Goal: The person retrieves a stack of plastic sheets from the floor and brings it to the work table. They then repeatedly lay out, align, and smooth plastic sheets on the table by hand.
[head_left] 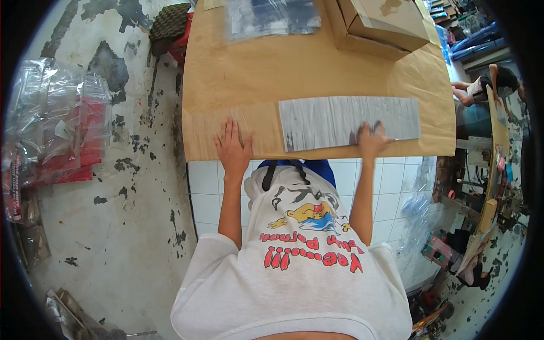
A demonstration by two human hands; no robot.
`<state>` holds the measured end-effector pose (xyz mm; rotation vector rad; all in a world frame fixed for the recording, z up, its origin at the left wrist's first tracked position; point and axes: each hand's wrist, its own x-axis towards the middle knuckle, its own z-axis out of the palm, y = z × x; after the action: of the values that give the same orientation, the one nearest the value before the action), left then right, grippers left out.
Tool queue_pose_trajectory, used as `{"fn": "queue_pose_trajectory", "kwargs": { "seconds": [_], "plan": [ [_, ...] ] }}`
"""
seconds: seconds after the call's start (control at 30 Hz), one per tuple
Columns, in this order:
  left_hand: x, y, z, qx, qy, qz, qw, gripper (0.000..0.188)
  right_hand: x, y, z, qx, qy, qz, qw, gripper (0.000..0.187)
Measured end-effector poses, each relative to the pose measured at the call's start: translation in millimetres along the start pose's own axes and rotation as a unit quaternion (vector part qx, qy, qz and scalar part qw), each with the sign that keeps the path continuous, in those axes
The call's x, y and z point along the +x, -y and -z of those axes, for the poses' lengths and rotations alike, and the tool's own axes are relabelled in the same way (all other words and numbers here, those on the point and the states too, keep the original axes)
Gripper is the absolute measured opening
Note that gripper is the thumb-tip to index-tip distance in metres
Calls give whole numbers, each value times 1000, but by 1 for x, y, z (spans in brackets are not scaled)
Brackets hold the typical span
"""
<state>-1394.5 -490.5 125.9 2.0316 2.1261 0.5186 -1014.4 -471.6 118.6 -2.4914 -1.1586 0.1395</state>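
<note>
My left hand [233, 148] lies flat, fingers spread, at the near left of the table. Beneath it is a wrinkled clear plastic film [262, 127], seemingly a flat sleeve, through which the brown surface shows. To its right, a long grey rectangular piece [323, 123] with a creased, slightly shiny surface lies along the near edge; its material cannot be told. My right hand [372, 140] rests on the right part of this grey piece. Its fingers are apart and somewhat bent, a little blurred, and grip nothing that I can see.
Brown paper covers the table [255, 68]. At its far side lie a pile of clear plastic bags [275, 17] and a cardboard box [379, 28]. Plastic-wrapped packs [62, 124] are at the left wall. Two people [498, 82] and a cluttered bench [490, 170] are at the right.
</note>
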Motion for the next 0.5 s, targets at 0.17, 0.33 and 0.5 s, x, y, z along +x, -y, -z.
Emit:
{"fn": "queue_pose_trajectory", "kwargs": {
  "seconds": [0.17, 0.33, 0.5],
  "plan": [
    [9, -24, 1, 22, -9, 60, 998, 72, -111, 110, 3, -53, 178, 209, 960, 97],
    [22, -29, 0, 5, -86, 205, 975, 64, -119, 121, -10, -27, 176, 243, 954, 100],
    [19, -1, -2, 0, -102, 177, 979, 41, -127, 145, 7, -130, 269, 264, 917, 105]
  ]
}}
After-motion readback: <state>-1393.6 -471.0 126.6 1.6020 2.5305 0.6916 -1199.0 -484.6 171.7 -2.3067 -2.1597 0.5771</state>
